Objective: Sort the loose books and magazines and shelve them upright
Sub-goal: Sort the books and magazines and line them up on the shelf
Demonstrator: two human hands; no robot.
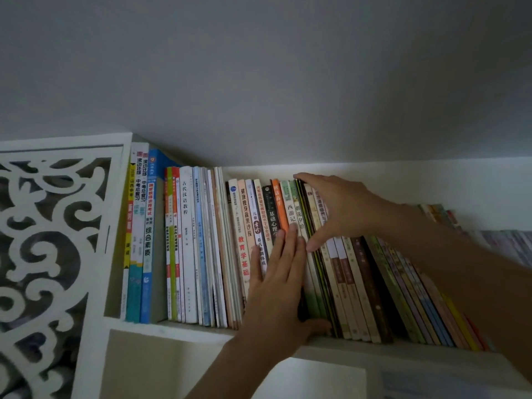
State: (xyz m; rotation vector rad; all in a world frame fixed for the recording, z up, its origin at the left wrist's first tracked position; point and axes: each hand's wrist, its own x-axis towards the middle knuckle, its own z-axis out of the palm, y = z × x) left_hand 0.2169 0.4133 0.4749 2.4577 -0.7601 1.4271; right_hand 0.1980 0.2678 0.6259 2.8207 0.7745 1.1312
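A long row of books [188, 243] stands spine-out on a white shelf [184, 329]. The ones on the left are upright; those on the right [403, 292] lean to the left. My left hand [276, 283] lies flat on the spines in the middle of the row, fingers straight, thumb down at the shelf edge. My right hand [339, 208] reaches in from the right. Its fingers hook over the top of a few thin dark and green books [318, 272] and its thumb presses on their spines.
A white carved openwork panel [51, 226] closes the shelf's left end. A plain grey wall [259, 67] rises behind and above the books. Below the shelf is another compartment with a pale flat object [316, 378]. More book spines [506, 243] show blurred at far right.
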